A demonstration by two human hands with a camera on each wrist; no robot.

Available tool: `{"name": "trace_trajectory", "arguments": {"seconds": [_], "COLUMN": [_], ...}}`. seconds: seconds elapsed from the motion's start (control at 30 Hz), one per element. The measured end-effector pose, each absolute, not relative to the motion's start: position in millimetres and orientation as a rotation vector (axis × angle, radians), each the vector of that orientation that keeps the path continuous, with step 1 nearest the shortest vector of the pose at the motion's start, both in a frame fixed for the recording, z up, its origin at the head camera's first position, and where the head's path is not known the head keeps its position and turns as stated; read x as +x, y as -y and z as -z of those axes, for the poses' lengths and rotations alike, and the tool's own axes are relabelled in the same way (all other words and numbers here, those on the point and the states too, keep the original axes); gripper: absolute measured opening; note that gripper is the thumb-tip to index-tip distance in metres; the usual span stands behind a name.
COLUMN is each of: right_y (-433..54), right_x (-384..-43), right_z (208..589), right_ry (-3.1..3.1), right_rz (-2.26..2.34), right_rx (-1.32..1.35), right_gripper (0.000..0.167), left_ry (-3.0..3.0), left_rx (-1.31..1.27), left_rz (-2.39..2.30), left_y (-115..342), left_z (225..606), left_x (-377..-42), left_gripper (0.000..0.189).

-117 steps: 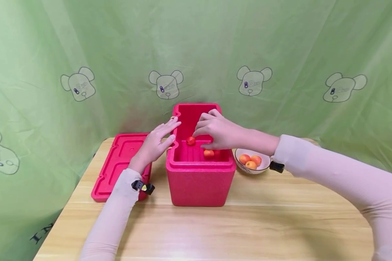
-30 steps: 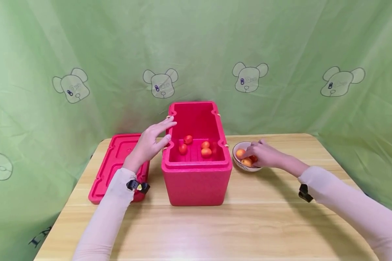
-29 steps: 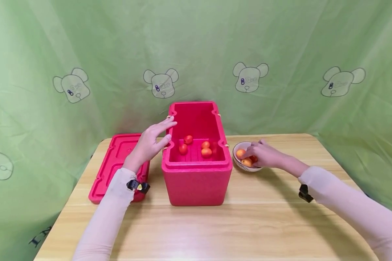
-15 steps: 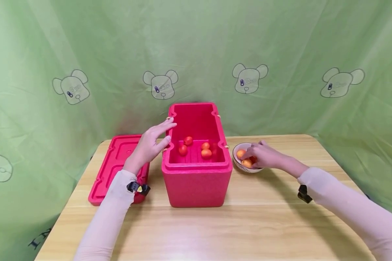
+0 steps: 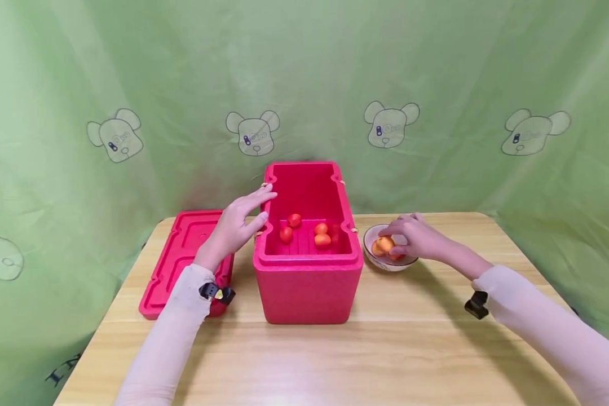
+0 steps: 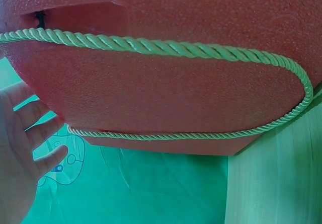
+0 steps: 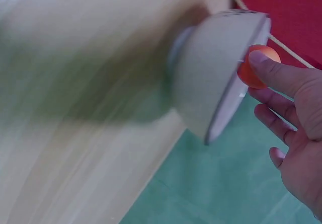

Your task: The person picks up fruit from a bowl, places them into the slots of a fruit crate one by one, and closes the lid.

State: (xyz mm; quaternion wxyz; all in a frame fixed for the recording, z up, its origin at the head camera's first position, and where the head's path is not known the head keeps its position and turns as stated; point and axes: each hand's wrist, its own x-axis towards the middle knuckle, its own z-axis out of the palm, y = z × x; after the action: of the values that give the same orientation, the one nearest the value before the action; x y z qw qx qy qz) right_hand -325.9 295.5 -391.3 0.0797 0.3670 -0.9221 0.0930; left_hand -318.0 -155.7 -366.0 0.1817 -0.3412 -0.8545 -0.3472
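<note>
In the head view, a red foam box (image 5: 308,293) stands without its lid in the middle of the table. Several orange-red, apricot-like fruits (image 5: 322,241) lie on its floor. My left hand (image 5: 232,228) rests straight fingers on the box's left rim. To the right of the box is a patterned white bowl (image 5: 392,267) with more such fruit in it. Over this bowl my right hand (image 5: 420,237) pinches one apricot-like fruit (image 7: 259,65) between thumb and fingers, at the bowl's rim in the right wrist view. Its fingers partly cover the other fruits.
A red lid (image 5: 188,248) lies on the wooden table (image 5: 304,361) left of the box, partly under my left forearm. A twisted rope (image 6: 171,48) runs along the box's side. Behind the table hangs a green curtain (image 5: 314,67) with bear-head drawings.
Since 3.9 s ago my right hand moved from inside the box to the bowl, and more fruit lies in the box. In the last half second it lifted a fruit slightly. My left hand stayed.
</note>
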Motion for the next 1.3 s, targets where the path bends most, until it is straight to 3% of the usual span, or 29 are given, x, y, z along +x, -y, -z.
{"name": "trace_trajectory", "arguments": {"seconds": [0.83,1.3], "right_y": [-280.3,-246.2], "right_x": [-329.1,-316.7], "right_z": [328.3,267.4], "right_ry": [2.337,2.289], "right_rz": [-0.543,-0.515], "right_rx": [0.917,1.020], "right_gripper": [0.048,0.050], "left_ry": [2.396,2.409], "left_rx": [-0.965,-0.949], "left_rz": [1.004,1.017], "left_y": [156.9,155.4], "left_z": [368.4,368.7], "left_x": [-319.6,-317.8], "left_gripper": [0.053,0.054]}}
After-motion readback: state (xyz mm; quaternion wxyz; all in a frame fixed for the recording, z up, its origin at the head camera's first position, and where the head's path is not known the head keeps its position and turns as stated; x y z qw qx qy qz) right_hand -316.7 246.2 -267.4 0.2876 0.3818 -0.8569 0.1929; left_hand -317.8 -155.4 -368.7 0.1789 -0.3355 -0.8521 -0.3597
